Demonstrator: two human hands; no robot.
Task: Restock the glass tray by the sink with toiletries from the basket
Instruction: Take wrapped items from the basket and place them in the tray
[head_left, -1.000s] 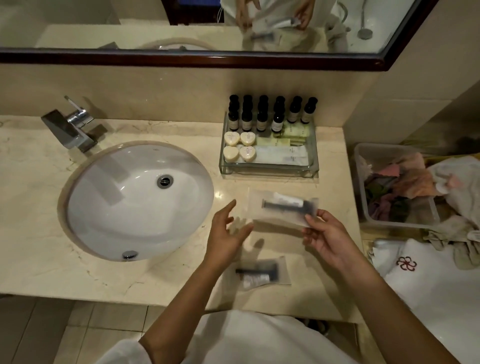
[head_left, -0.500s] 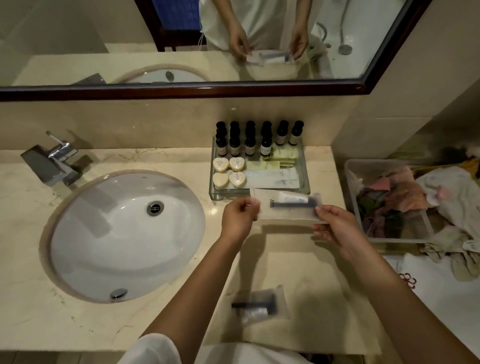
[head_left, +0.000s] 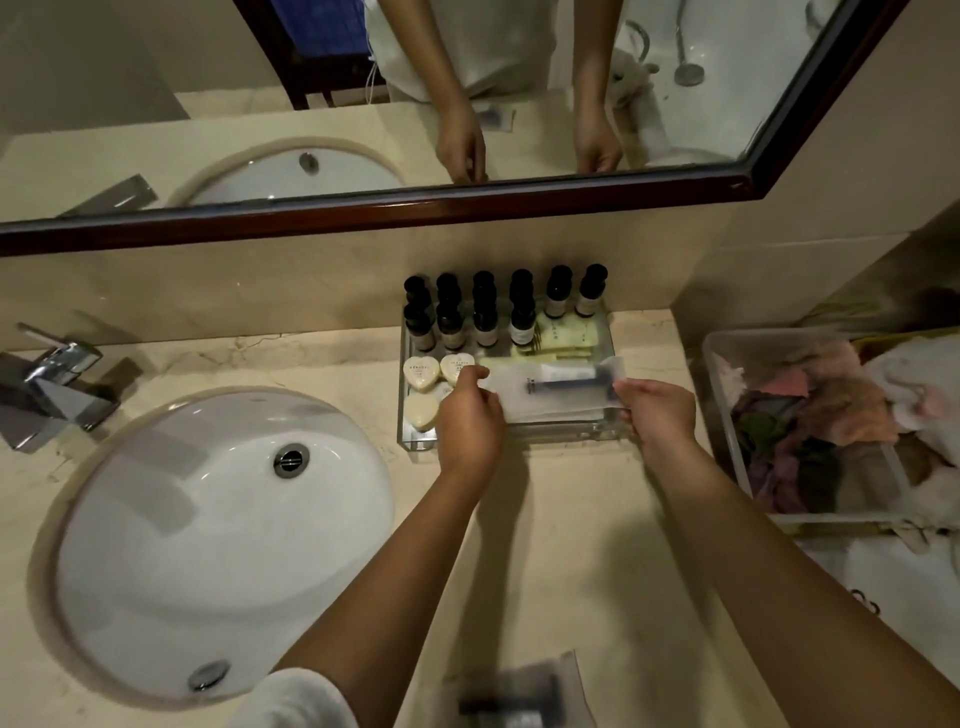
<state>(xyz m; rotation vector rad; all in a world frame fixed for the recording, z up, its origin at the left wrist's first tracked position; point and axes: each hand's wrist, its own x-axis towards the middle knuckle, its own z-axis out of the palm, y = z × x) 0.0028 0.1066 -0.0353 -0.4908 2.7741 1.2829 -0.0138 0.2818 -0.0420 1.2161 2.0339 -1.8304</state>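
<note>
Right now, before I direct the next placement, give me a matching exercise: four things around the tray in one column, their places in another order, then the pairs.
Things:
1. far packet
2. near packet
3. heart soaps
4. dark-capped bottles

Places:
A. back of the glass tray
B. pinched by the left hand and the right hand over the tray
C. left front of the tray
D. flat on the counter, untouched

Pairs: 1-B, 2-D, 3-C, 4-A.
</note>
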